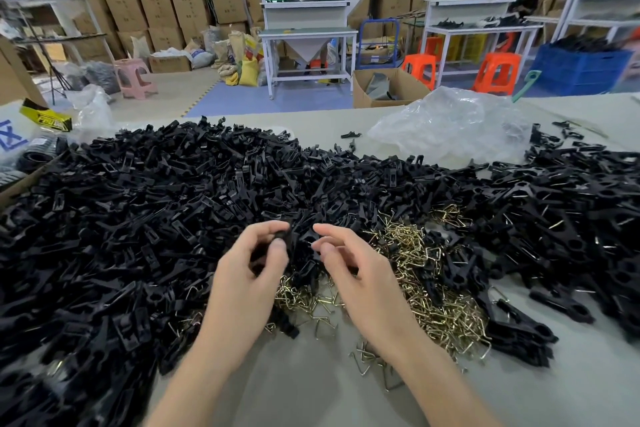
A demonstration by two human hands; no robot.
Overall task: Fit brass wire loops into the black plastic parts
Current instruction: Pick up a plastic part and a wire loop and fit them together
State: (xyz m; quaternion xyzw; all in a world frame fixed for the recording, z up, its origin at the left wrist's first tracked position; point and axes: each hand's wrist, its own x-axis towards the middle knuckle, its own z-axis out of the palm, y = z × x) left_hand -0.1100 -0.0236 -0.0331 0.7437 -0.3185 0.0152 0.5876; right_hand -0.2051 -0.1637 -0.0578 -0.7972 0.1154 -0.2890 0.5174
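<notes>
A huge heap of black plastic parts [173, 204] covers the grey table [311, 388]. A pile of brass wire loops [422, 288] lies in front of it, right of centre. My left hand [249, 274] pinches a small black plastic part [282, 237] between thumb and fingers, just above the heap's near edge. My right hand [349, 263] hovers close beside it with curled fingers; a thin wire end shows at its fingertips, and I cannot tell for sure that it holds a loop.
More black parts, some with wire fitted, spread across the right side [554, 218]. A crumpled clear plastic bag [450, 125] lies at the back right. A cardboard box edge [20, 184] sits at the left. Workbenches, stools and stacked cartons stand beyond the table.
</notes>
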